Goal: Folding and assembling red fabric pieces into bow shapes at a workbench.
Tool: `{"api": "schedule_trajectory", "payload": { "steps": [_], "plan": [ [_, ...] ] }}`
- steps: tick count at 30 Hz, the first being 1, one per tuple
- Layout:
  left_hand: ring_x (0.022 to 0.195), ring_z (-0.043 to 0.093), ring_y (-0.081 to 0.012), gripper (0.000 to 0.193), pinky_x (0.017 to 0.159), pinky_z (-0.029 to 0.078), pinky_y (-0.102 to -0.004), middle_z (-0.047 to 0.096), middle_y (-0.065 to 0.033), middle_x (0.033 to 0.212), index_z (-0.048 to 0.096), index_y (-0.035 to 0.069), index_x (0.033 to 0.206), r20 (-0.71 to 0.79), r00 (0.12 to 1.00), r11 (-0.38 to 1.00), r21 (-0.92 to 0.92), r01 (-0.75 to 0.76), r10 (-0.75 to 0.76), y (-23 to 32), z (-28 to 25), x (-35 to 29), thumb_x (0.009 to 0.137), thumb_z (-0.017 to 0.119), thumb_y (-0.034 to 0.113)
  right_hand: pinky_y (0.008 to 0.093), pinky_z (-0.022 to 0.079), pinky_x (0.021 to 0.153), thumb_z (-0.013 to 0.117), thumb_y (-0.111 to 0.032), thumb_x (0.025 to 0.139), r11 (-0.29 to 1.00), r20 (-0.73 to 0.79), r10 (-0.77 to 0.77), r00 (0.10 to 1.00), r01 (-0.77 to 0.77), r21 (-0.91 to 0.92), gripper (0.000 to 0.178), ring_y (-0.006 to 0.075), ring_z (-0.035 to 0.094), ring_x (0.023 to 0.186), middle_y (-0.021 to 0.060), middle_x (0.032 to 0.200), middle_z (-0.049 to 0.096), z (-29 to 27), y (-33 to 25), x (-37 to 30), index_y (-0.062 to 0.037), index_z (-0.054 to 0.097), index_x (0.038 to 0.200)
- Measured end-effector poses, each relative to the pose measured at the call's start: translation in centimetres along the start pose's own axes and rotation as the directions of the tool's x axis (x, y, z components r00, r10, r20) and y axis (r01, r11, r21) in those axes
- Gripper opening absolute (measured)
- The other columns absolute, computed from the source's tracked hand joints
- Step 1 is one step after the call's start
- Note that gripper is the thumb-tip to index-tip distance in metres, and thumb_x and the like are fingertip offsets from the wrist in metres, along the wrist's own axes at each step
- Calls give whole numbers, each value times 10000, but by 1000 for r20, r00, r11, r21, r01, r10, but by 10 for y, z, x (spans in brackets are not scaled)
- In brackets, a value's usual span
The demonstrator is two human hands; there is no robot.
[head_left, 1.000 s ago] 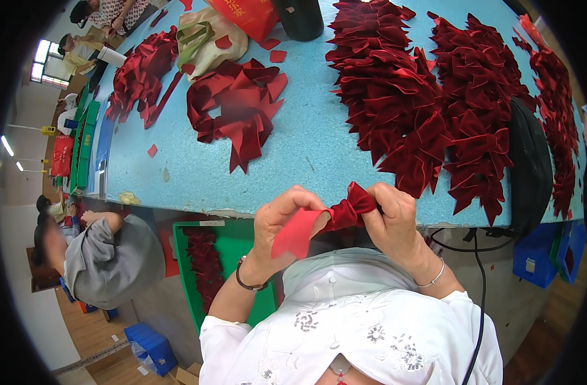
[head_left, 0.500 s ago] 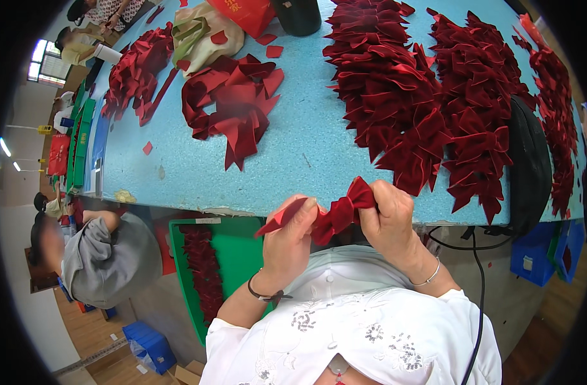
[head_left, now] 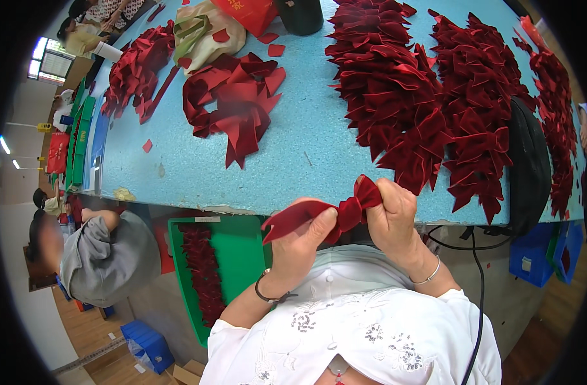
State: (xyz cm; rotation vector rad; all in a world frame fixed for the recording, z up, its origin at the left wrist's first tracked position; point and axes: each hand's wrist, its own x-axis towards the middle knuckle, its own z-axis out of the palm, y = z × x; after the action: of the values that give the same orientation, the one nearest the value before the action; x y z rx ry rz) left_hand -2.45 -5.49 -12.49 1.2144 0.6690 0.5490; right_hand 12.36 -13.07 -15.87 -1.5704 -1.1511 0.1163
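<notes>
Between my hands, just off the near edge of the table, is a dark red velvet bow [head_left: 351, 210] with a knot in its middle. My left hand [head_left: 304, 247] pinches it with the thumb by the knot, and a pointed ribbon tail sticks out to the left. On the other side my right hand [head_left: 395, 215] grips the right loop with closed fingers. Rows of similar red bows [head_left: 396, 96] lie overlapped on the blue table [head_left: 293, 160] ahead to the right. Loose red ribbon strips [head_left: 236, 102] lie in a heap ahead to the left.
Below the table edge a green crate [head_left: 239, 247] holds a row of bows. A black bag [head_left: 527, 167] sits at the table's right, with a black cable [head_left: 479, 289] hanging down. A cloth bag [head_left: 210, 38] and a dark cup [head_left: 300, 16] stand farther back. A person in grey [head_left: 110, 260] is at left.
My left thumb has moved right toward the knot, and more of the left ribbon tail shows. My right hand has barely moved and still grips the bow.
</notes>
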Motion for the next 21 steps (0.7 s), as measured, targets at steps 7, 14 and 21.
{"api": "schedule_trajectory", "payload": {
  "steps": [7,14,21],
  "plan": [
    [771,605,-128,303,601,479,-264,634,-60,890,551,-15,1144,29,933,765,563,-312,359,-29,-9,-1,861,480,-96,323,312,427,546,-60,871,994,-18,-89,996,88,-59,209,221,401,449,85,552,410,3,5,-2,-18,463,684],
    [847,585,-196,346,700,490,-289,580,-134,1010,505,-28,1199,9,935,807,501,-311,355,-40,-9,-3,864,460,-99,288,311,426,500,-63,875,997,-103,1,995,7,77,188,167,394,443,71,551,445,7,6,-1,0,489,698],
    [966,468,-234,267,806,466,-298,477,-198,1062,455,-27,1184,222,881,887,111,-448,417,-49,-23,8,943,342,-9,266,304,418,499,-103,892,853,35,377,926,-362,375,262,80,361,465,23,531,443,1,-11,7,7,486,654]
  ]
}}
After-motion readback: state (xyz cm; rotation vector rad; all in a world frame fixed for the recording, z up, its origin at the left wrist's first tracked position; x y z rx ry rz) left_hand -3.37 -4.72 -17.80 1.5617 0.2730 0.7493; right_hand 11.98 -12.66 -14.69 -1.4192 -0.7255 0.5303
